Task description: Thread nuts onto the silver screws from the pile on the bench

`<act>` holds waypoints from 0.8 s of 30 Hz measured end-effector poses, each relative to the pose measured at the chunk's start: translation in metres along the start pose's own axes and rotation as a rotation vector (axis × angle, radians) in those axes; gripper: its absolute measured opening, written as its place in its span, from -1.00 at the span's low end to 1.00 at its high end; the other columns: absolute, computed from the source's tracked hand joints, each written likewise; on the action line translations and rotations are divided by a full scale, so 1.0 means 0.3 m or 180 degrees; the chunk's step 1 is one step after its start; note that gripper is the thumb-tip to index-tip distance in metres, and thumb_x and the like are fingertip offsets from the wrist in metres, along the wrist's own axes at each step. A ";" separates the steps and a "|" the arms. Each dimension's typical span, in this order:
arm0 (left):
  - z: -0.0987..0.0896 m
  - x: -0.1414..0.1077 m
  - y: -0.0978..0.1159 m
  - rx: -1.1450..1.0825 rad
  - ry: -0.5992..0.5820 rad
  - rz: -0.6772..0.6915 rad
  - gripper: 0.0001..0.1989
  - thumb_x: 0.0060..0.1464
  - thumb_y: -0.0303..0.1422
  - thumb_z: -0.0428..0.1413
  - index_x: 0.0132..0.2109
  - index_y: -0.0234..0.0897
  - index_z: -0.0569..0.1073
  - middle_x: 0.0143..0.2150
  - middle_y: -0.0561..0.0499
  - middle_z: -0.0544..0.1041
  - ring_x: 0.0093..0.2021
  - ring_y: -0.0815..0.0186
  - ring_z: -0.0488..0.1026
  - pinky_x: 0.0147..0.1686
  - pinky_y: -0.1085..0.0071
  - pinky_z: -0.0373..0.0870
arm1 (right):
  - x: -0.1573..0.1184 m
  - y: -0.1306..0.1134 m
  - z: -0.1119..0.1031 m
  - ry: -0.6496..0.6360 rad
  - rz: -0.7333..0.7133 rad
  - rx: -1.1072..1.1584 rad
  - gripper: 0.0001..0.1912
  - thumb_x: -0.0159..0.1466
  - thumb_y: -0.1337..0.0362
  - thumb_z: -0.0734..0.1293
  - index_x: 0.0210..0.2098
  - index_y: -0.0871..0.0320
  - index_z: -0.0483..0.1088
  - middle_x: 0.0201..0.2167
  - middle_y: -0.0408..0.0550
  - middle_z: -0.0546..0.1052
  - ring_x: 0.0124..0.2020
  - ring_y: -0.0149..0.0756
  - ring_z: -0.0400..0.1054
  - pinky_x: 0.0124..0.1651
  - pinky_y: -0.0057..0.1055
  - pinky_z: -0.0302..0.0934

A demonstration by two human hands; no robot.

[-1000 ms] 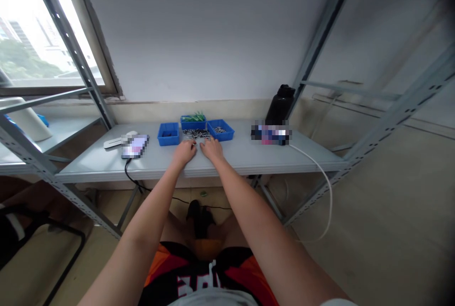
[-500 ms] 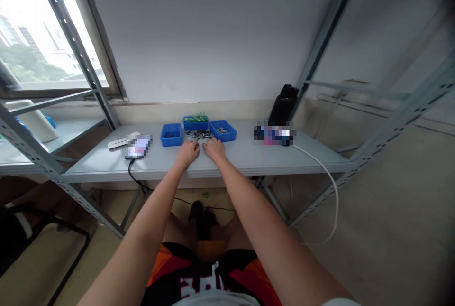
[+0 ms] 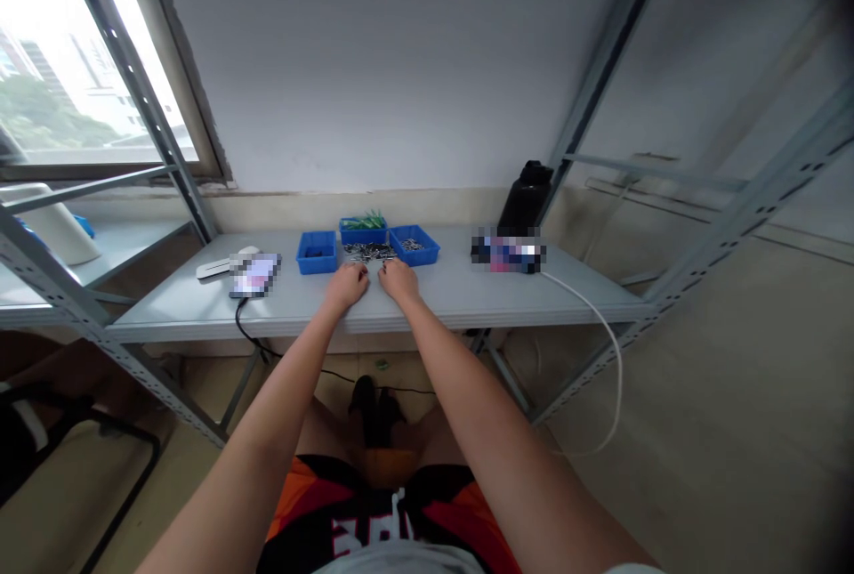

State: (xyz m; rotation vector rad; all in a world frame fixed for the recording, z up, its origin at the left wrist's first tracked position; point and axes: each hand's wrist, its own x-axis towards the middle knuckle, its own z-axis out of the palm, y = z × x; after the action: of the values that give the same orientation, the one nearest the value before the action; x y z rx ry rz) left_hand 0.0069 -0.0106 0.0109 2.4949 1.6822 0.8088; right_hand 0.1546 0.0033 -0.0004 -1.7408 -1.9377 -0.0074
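My left hand (image 3: 348, 285) rests at the near side of a pile of small dark and silvery parts (image 3: 368, 251), its fingers curled in. Just right of it, my right hand (image 3: 398, 280) is also curled at the pile's near edge. Whatever the fingers pinch is too small to make out. Around the pile stand three blue trays: the left one (image 3: 317, 264) holds a few dark pieces, the back one (image 3: 364, 236) green strips, the right one (image 3: 423, 257) small silvery parts.
A phone-like device (image 3: 254, 275) with a black cable and a white object (image 3: 214, 269) lie left on the shelf table (image 3: 454, 298). At right stand a black bottle (image 3: 526, 198) and a blurred device (image 3: 507, 254) with a white cable.
The whole view has shifted slightly, so things appear a little further left. Both hands stay by the pile with their fingers curled.
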 end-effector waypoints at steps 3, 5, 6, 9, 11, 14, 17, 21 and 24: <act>0.000 -0.002 0.002 -0.0004 0.0015 -0.0023 -0.73 0.11 -0.46 -0.01 -0.11 -0.35 0.53 -0.10 -0.22 0.56 -0.03 0.08 0.43 0.02 0.22 0.34 | -0.002 0.000 0.000 -0.0001 -0.0013 0.0022 -0.68 0.30 0.31 0.16 -0.16 0.19 0.54 -0.10 0.17 0.54 -0.13 -0.15 0.43 -0.10 -0.36 0.27; 0.002 -0.001 0.001 -0.0007 0.0024 -0.0037 -0.73 0.12 -0.46 -0.01 -0.10 -0.35 0.53 -0.09 -0.23 0.55 -0.02 0.07 0.43 0.02 0.22 0.34 | -0.004 0.001 0.000 -0.0030 -0.0029 0.0086 -0.67 0.31 0.31 0.15 -0.17 0.17 0.54 -0.11 0.17 0.54 -0.14 -0.15 0.44 -0.11 -0.35 0.27; 0.002 0.000 0.001 0.0003 0.0027 -0.0045 -0.73 0.12 -0.46 -0.01 -0.10 -0.35 0.53 -0.09 -0.23 0.55 -0.02 0.07 0.43 0.02 0.22 0.34 | -0.005 0.002 0.000 -0.0054 -0.0030 0.0121 -0.67 0.32 0.31 0.15 -0.18 0.17 0.55 -0.11 0.17 0.54 -0.14 -0.15 0.44 -0.11 -0.35 0.27; -0.001 -0.001 0.003 0.0072 -0.0004 -0.0033 -0.72 0.13 -0.46 -0.02 -0.10 -0.36 0.53 -0.08 -0.23 0.56 -0.03 0.08 0.43 0.01 0.24 0.34 | -0.007 0.006 -0.003 -0.0135 -0.0051 0.0224 -0.69 0.32 0.32 0.16 -0.15 0.13 0.54 -0.09 0.14 0.54 -0.10 -0.15 0.43 -0.09 -0.34 0.26; -0.007 -0.003 0.009 0.0159 -0.0044 -0.0014 -0.72 0.13 -0.46 -0.03 -0.10 -0.37 0.53 -0.09 -0.23 0.56 -0.03 0.08 0.43 0.01 0.24 0.35 | -0.007 0.007 -0.006 -0.0163 -0.0048 0.0294 -0.69 0.32 0.35 0.17 -0.08 0.10 0.50 -0.07 0.10 0.54 -0.08 -0.17 0.42 -0.08 -0.35 0.25; -0.016 -0.008 0.022 0.0324 -0.0116 0.0003 -0.72 0.15 -0.45 -0.04 -0.11 -0.39 0.53 -0.11 -0.23 0.55 -0.03 0.09 0.43 0.00 0.26 0.35 | -0.004 0.007 -0.009 -0.0189 0.0025 0.0262 -0.69 0.33 0.35 0.17 -0.02 0.11 0.45 -0.06 0.08 0.54 -0.05 -0.20 0.41 -0.06 -0.37 0.24; -0.020 -0.012 0.038 0.0530 -0.0156 0.0011 -0.70 0.17 -0.44 -0.07 -0.10 -0.41 0.52 -0.10 -0.25 0.54 -0.02 0.09 0.42 0.01 0.26 0.34 | -0.001 0.005 -0.008 -0.0198 0.0001 0.0111 -0.71 0.35 0.32 0.17 -0.06 0.15 0.48 -0.05 0.09 0.53 -0.04 -0.20 0.40 -0.05 -0.39 0.22; -0.015 -0.011 0.045 0.0733 -0.0236 0.0053 -0.68 0.19 -0.43 -0.09 -0.06 -0.44 0.51 -0.05 -0.29 0.52 0.03 0.05 0.40 0.04 0.22 0.32 | 0.000 0.004 -0.008 -0.0164 -0.0013 -0.0013 -0.69 0.37 0.32 0.15 -0.10 0.18 0.50 -0.06 0.11 0.52 -0.03 -0.20 0.38 -0.03 -0.41 0.20; -0.011 -0.008 0.032 0.0583 -0.0212 0.0000 -0.68 0.17 -0.43 -0.07 -0.03 -0.41 0.50 -0.04 -0.26 0.52 0.02 0.06 0.40 0.04 0.22 0.32 | 0.000 0.004 -0.012 -0.0190 0.0068 -0.0053 -0.68 0.37 0.31 0.14 -0.08 0.23 0.50 -0.04 0.15 0.50 0.00 -0.17 0.35 0.02 -0.38 0.18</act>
State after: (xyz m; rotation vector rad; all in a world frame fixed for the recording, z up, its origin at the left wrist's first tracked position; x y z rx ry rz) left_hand 0.0129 -0.0176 0.0156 2.6049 1.8103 0.5890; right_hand 0.1569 0.0023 0.0023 -1.7912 -1.9665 0.0368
